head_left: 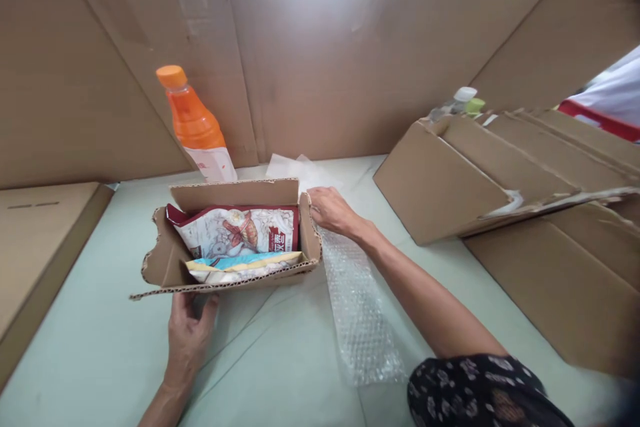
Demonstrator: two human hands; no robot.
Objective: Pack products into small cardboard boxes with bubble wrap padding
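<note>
Close to me, on the pale counter (pixel 280 373), the left grip (pixel 190 330) has its thumb and fingers apart under the box's front edge; the tips are hidden, so I can't tell if it holds on. Bubble wrap (pixel 365 327) lies under the right arm. The box (pixel 235 195) is open between the hands, with a blue bag (pixel 260 269) in front of a red bag (pixel 215 233). The right grip (pixel 333 210) has bent fingers at the box's right side; I can't tell if they pinch it. An orange bottle (pixel 197 123) stands behind.
</note>
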